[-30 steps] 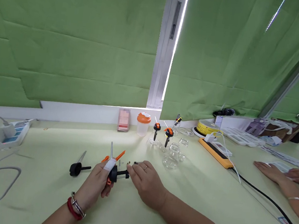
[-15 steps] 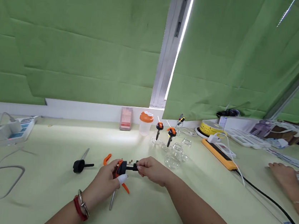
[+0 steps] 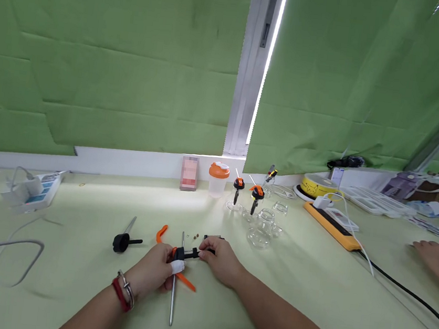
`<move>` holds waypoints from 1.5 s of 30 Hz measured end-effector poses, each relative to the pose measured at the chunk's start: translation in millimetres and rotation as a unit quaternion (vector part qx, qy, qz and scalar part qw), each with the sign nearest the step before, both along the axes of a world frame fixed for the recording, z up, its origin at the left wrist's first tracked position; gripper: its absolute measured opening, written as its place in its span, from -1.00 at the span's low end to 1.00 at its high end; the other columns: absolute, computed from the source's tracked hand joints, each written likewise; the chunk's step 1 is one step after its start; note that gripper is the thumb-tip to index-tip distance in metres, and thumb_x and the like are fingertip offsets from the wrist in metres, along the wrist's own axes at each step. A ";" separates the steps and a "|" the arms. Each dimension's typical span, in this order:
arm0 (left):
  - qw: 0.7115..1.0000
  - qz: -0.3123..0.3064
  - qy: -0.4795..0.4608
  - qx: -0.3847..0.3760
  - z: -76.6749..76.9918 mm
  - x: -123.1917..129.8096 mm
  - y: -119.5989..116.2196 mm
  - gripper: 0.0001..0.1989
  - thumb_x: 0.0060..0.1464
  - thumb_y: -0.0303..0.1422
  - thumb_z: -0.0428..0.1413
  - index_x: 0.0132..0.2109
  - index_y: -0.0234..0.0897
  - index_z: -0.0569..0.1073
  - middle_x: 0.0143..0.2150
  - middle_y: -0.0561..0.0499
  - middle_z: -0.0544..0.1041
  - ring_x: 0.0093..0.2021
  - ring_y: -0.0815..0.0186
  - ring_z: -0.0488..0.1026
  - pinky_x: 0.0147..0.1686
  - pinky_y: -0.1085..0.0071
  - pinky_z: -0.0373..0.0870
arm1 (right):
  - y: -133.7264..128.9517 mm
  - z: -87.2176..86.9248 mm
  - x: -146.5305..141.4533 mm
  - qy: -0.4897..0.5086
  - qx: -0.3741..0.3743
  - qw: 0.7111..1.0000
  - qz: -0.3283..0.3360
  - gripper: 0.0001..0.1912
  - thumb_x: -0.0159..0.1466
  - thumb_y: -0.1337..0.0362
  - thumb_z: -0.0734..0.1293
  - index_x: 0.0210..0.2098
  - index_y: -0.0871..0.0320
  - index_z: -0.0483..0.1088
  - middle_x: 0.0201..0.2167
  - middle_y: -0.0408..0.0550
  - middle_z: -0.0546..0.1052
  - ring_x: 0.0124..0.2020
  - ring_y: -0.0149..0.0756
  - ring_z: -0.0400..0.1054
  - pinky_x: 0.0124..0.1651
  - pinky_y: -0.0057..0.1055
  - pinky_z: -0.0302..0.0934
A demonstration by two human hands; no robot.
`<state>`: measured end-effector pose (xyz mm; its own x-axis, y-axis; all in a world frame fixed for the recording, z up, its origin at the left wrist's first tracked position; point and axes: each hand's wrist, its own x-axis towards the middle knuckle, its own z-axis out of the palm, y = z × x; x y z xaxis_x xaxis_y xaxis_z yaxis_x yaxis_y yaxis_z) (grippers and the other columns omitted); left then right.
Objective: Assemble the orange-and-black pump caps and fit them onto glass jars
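Observation:
My left hand (image 3: 157,267), a white wrap on its thumb, grips a black-and-orange cap assembly (image 3: 179,254) low over the table. A black stem points right from it, and my right hand (image 3: 221,260) pinches the stem's far end. A thin metal rod (image 3: 172,302) runs past the cap towards me; whether it is attached, I cannot tell. Just behind the right fingers is a dark ridged piece (image 3: 214,237), partly hidden. An orange curved piece (image 3: 161,233) and some tiny brown bits (image 3: 196,236) lie close by. Left of them rests a black cap with a side arm (image 3: 121,242).
Glass bottles (image 3: 261,230), some with orange-and-black tops (image 3: 257,192), stand behind my right hand. An orange-lidded cup (image 3: 218,180) is at the back. An orange power strip (image 3: 331,227) with cables lies right, near another person's hand (image 3: 436,263). A grey cable (image 3: 34,259) loops at left.
The cap assembly has turned slightly in my hands, and more of the metal rod shows. A dark ridged piece now shows behind my right fingers. The view has shifted a little.

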<state>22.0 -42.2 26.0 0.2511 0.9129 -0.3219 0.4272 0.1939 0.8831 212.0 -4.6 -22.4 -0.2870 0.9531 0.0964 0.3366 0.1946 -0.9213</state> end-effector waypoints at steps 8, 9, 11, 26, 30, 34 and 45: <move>0.997 0.063 0.037 0.017 -3.6 6.1 -0.8 -0.79 -0.05 -0.30 0.06 -0.51 -0.19 0.17 -0.74 0.15 0.27 -0.69 0.28 0.31 -0.64 0.36 0.25 | -1.7 3.0 -22.7 0.013 -0.022 0.999 -0.035 -0.78 0.10 0.43 0.22 -0.24 0.15 0.33 -0.48 -0.16 0.41 -0.40 -0.34 0.31 -0.26 -0.40 0.18; 0.997 0.065 0.040 0.019 -2.9 6.5 -0.4 -0.79 -0.05 -0.31 0.06 -0.51 -0.18 0.16 -0.74 0.16 0.27 -0.69 0.28 0.31 -0.64 0.36 0.25 | -2.4 4.6 -24.6 0.005 -0.025 0.999 -0.036 -0.77 0.11 0.43 0.22 -0.22 0.15 0.33 -0.47 -0.14 0.42 -0.40 -0.34 0.32 -0.27 -0.40 0.18; 0.997 0.061 0.043 0.018 -1.5 6.5 1.1 -0.79 -0.04 -0.33 0.05 -0.52 -0.19 0.16 -0.73 0.15 0.28 -0.69 0.28 0.31 -0.64 0.36 0.24 | -3.3 6.8 -26.3 -0.013 -0.025 0.999 -0.033 -0.78 0.13 0.41 0.22 -0.22 0.14 0.35 -0.43 -0.12 0.43 -0.37 -0.32 0.32 -0.26 -0.39 0.18; 0.998 0.046 0.033 0.005 0.0 4.3 3.9 -0.79 -0.02 -0.29 0.04 -0.53 -0.21 0.20 -0.77 0.13 0.31 -0.74 0.33 0.26 -0.67 0.39 0.19 | -1.5 2.5 -22.4 -0.034 0.014 0.999 -0.015 -0.84 0.12 0.42 0.22 -0.28 0.12 0.30 -0.44 -0.17 0.40 -0.39 -0.37 0.28 -0.30 -0.44 0.14; 0.999 0.035 0.037 0.002 -0.4 3.7 3.3 -0.79 0.00 -0.28 0.01 -0.53 -0.21 0.20 -0.78 0.12 0.32 -0.74 0.31 0.28 -0.66 0.38 0.20 | -0.3 -0.6 -22.1 -0.044 0.022 0.999 -0.014 -0.86 0.12 0.40 0.23 -0.31 0.12 0.31 -0.44 -0.16 0.40 -0.38 -0.36 0.28 -0.29 -0.44 0.14; 0.998 0.047 0.042 0.000 -0.8 4.0 2.9 -0.79 -0.01 -0.26 0.03 -0.51 -0.20 0.20 -0.77 0.13 0.33 -0.73 0.29 0.30 -0.65 0.36 0.22 | 1.5 -3.2 -21.5 -0.048 0.026 0.998 -0.010 -0.86 0.12 0.40 0.23 -0.31 0.12 0.31 -0.43 -0.15 0.42 -0.38 -0.36 0.29 -0.30 -0.44 0.13; 0.998 0.044 0.036 0.005 -3.3 3.2 3.3 -0.76 -0.04 -0.21 0.05 -0.52 -0.20 0.20 -0.76 0.11 0.35 -0.74 0.27 0.32 -0.65 0.36 0.24 | 1.8 -2.9 -21.2 -0.055 0.036 0.998 -0.008 -0.84 0.12 0.39 0.23 -0.29 0.11 0.31 -0.43 -0.16 0.42 -0.39 -0.36 0.28 -0.30 -0.44 0.13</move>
<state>25.2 -38.9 22.7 0.1462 0.9338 -0.3267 0.4711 0.2246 0.8530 190.9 -2.8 -25.3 -0.2846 0.9492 0.1339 0.4385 0.2531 -0.8624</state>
